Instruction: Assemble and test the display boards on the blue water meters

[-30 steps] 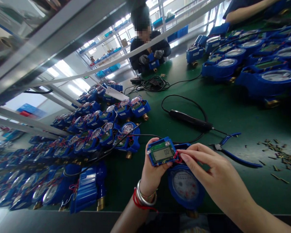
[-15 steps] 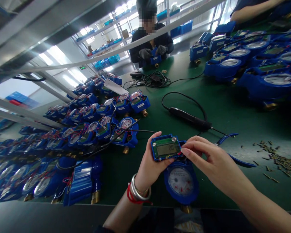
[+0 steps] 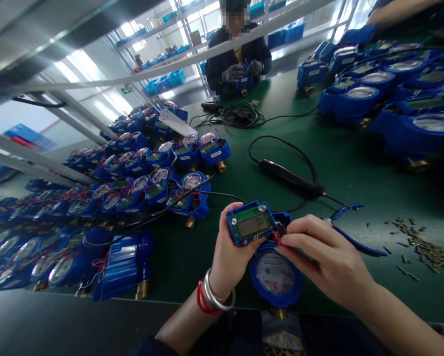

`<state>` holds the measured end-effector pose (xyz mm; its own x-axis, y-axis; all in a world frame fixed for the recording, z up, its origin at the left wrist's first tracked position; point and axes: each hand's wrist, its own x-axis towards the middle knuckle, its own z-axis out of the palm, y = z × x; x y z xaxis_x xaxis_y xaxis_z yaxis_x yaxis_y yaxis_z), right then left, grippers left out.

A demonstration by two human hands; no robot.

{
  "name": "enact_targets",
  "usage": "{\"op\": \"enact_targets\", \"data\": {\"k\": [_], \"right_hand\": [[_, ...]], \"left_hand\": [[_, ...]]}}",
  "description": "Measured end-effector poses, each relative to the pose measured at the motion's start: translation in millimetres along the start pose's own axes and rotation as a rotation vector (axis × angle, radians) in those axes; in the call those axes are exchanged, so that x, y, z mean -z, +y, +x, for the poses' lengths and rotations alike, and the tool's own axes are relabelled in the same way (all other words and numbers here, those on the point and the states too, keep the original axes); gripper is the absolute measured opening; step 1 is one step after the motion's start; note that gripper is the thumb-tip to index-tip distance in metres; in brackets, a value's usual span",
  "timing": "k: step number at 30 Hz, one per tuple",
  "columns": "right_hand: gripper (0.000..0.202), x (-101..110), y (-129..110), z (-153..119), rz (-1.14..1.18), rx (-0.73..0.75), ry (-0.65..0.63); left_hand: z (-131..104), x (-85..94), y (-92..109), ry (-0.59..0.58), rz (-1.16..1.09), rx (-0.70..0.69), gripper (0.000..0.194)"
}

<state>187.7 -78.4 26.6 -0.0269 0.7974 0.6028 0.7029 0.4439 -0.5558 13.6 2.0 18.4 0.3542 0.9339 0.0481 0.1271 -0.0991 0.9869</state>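
Note:
My left hand (image 3: 232,257) is closed round a display module (image 3: 252,225), a green circuit board with a lit-grey LCD in a blue frame, tilted toward me. Red wires (image 3: 276,237) come out at the module's right edge, and the fingertips of my right hand (image 3: 326,257) pinch them. Just below lies a blue water meter (image 3: 276,274) with a round dial and a brass fitting pointing at the table's front edge. Its open housing is partly hidden behind the module and my right fingers.
Rows of blue meters (image 3: 125,198) fill the left, and more meters (image 3: 377,91) stand at the right. A black electric screwdriver (image 3: 290,178), blue-handled pliers (image 3: 359,242) and loose brass screws (image 3: 425,247) lie on the green table. Opposite, a gloved co-worker (image 3: 240,59) holds a meter.
My right hand has drawn back slightly to the right and down, so the red wires now show between its fingertips and the module. The left hand keeps its hold on the module.

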Motion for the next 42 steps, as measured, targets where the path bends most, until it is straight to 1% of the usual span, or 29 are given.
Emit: {"op": "enact_targets", "data": {"k": [2,5,8,10,14,19,22,25,27,28,30,32,33,35,36,38,40,42], "right_hand": [[0.005,0,1,-1,0.022,-0.034,-0.041],[0.012,3,2,-1,0.094,-0.152,-0.091],[0.013,5,1,1,0.113,-0.251,-0.030],[0.012,5,0,3,0.099,-0.289,0.000],[0.009,-1,-2,4,0.082,-0.263,-0.007],[0.009,-8,-4,-1,-0.032,-0.125,0.075],[0.011,-10,-6,-3,-0.056,-0.117,0.078],[0.015,-5,-4,-7,-0.040,-0.133,0.032],[0.021,5,6,-14,-0.074,-0.157,-0.003],[0.025,11,14,-20,-0.116,-0.183,-0.016],[0.028,28,39,-35,-0.234,-0.255,-0.016],[0.030,45,69,-56,-0.404,-0.337,-0.033],[0.036,52,84,-67,-0.458,-0.357,-0.100],[0.053,63,108,-88,-0.500,-0.324,-0.264],[0.062,66,118,-97,-0.510,-0.313,-0.342],[0.073,68,130,-109,-0.529,-0.303,-0.432],[0.075,67,137,-114,-0.565,-0.284,-0.463],[0.072,65,142,-114,-0.597,-0.245,-0.473]], "left_hand": [[0,-0.9,-1,-0.013,-0.043,-0.019,0.068],[-1,-0.6,-4,-0.034,-0.089,-0.028,0.067],[-1,0.0,-5,-0.037,-0.095,-0.020,0.067],[-1,-0.3,-5,-0.035,-0.088,-0.021,0.068],[-3,-3.3,-4,-0.010,-0.092,-0.018,0.068],[-6,-8.9,-4,0.059,-0.045,-0.007,0.067],[-6,-10.6,-4,0.075,-0.012,0.002,0.065],[-5,-10.7,-5,0.056,-0.042,-0.010,0.065],[-5,-10.1,-6,0.043,-0.070,-0.010,0.064],[-5,-9.7,-6,0.038,-0.079,-0.006,0.063],[-5,-9.0,-8,0.031,-0.088,0.004,0.063],[-4,-8.8,-9,0.029,-0.090,0.013,0.064],[-4,-8.9,-10,0.033,-0.089,0.014,0.064],[-5,-9.5,-11,0.046,-0.079,0.006,0.064],[-5,-9.9,-11,0.055,-0.070,-0.003,0.064],[-6,-11.1,-12,0.072,-0.052,-0.019,0.064],[-7,-12.4,-13,0.077,-0.044,-0.018,0.064],[-8,-13.5,-12,0.074,-0.049,-0.011,0.065]]}}
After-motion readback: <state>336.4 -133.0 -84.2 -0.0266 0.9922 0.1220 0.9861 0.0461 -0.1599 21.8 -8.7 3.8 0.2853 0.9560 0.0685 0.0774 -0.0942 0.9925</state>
